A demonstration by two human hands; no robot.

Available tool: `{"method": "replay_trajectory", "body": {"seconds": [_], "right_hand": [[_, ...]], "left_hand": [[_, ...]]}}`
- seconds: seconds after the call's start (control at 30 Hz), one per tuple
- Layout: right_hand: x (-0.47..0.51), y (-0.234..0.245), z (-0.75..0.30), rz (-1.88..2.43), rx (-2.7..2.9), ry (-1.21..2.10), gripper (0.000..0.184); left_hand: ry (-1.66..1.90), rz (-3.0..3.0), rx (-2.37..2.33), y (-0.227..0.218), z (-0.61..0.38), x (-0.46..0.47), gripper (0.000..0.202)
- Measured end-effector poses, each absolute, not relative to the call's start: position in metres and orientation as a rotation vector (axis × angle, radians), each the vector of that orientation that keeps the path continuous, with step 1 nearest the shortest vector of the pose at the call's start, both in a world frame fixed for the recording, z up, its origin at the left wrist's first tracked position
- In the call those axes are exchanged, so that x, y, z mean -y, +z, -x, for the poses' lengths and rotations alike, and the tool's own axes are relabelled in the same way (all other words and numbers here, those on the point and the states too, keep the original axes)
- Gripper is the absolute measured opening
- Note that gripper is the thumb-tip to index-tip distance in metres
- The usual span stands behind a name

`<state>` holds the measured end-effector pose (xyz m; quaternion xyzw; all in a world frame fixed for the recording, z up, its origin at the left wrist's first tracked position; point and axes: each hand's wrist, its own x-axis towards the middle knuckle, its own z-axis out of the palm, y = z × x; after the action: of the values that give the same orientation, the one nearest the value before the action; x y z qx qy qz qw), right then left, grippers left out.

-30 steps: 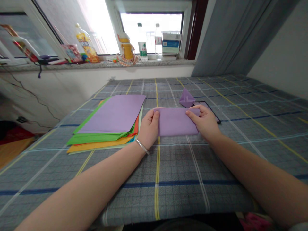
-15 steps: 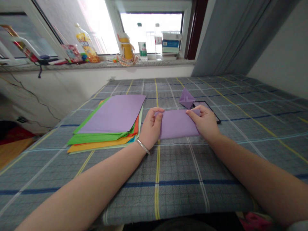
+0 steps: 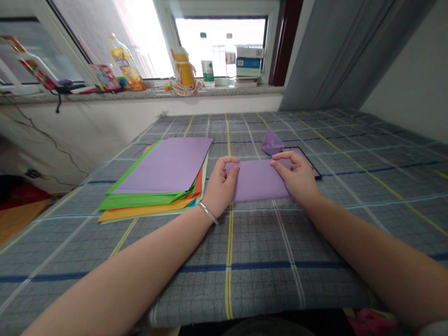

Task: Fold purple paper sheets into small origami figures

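Note:
A folded purple paper sheet [image 3: 258, 180] lies flat on the plaid cloth in front of me. My left hand [image 3: 220, 186] grips its left end, fingers curled over the edge. My right hand [image 3: 297, 178] pinches its right end at the far corner. A small folded purple paper shape [image 3: 271, 142] stands just beyond the sheet. To the left lies a stack of coloured paper [image 3: 157, 177] with a purple sheet on top.
A dark phone or tablet [image 3: 311, 164] lies partly under my right hand. The windowsill [image 3: 147, 93] at the back carries bottles [image 3: 207, 63], a box and clutter. A grey curtain [image 3: 336, 51] hangs at the right. The surface drops off at the left edge.
My left hand's fingers have slid a little further onto the sheet's left end. The right hand has barely moved.

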<state>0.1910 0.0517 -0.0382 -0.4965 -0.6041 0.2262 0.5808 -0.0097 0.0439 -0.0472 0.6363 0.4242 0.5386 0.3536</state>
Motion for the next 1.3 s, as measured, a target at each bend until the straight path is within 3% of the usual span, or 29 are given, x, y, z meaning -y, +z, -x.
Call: {"method": "replay_trajectory", "body": {"seconds": [0.4,0.9,1.13,1.3], "right_hand": [[-0.053,-0.040,-0.193,1.166,1.442,0.628,0.025],[-0.053,-0.037,-0.192,1.297,1.450,0.539,0.021],[-0.061,-0.040,-0.198,1.474,1.586,0.396,0.025],[-0.072,-0.046,-0.204,1.519,1.714,0.528,0.026]], "left_hand": [[1.337,-1.407,-0.933,-0.047,0.008,-0.047,0.029],[1.347,-1.522,-1.110,-0.047,0.012,-0.049,0.017],[1.209,-1.587,-1.233,-0.047,0.014,-0.056,0.023],[1.089,-1.653,-1.344,-0.051,0.022,-0.069,0.029]]}}
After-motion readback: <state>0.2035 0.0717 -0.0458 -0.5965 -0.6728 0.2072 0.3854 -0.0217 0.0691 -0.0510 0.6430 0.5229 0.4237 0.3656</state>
